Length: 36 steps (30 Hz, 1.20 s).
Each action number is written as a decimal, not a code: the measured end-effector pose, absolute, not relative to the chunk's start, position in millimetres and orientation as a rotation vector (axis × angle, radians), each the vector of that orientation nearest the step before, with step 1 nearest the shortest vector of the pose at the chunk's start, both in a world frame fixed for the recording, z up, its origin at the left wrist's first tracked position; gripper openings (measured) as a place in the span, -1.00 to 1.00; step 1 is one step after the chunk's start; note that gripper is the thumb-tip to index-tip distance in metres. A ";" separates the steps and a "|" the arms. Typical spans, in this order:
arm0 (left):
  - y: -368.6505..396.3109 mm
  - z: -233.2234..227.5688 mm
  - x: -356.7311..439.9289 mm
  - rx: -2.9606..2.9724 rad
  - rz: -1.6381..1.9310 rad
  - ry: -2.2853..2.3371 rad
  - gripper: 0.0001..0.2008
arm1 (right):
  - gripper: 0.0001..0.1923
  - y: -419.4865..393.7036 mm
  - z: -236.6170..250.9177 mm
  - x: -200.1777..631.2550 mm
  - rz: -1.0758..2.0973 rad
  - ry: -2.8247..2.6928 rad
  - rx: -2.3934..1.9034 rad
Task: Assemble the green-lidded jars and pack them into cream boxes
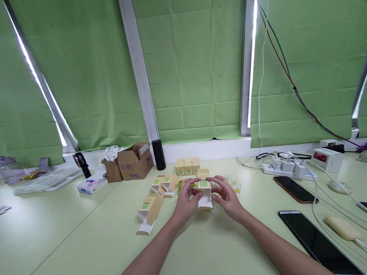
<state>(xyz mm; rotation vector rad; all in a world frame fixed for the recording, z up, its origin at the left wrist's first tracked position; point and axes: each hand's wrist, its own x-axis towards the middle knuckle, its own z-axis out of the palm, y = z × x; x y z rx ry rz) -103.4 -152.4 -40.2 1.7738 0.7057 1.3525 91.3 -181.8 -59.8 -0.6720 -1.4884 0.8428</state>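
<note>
Nearest on the pale green table (68, 244), two black smartphones (314, 237) lie at the right. Just beyond, at the centre, the left hand (184, 204) and right hand (226, 199) pinch a small tan cardboard box with a green label (204, 188) between them, its white flap hanging open below. Left of it lie opened boxes of the same kind (149, 212); farther off, three closed ones (187, 166) stand in a row. Any print on the labels is too small to read.

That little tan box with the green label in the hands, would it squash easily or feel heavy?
Probably light: fingertips of the left hand and right hand alone carry the box. It looks like thin card with an open flap below, so it would likely dent if squeezed.
</note>
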 end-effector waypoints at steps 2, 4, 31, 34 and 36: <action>-152.5 -39.9 -103.4 1.775 1.355 0.708 -0.62 | -0.51 -181.8 -59.7 91.4 0.850 -1.490 -0.673; -152.6 -39.6 -103.3 1.773 1.357 0.713 -0.62 | -0.51 -182.0 -59.7 91.6 0.857 -1.493 -0.671; -157.8 -46.3 -100.1 1.819 1.364 0.779 -0.64 | -0.56 -182.6 -60.9 84.4 0.809 -1.442 -0.776; -161.0 -46.0 -98.6 1.820 1.362 0.785 -0.62 | -0.57 -181.9 -62.0 84.0 0.801 -1.434 -0.784; -162.3 -45.7 -98.7 1.823 1.353 0.783 -0.59 | -0.58 -181.4 -61.8 84.3 0.803 -1.418 -0.777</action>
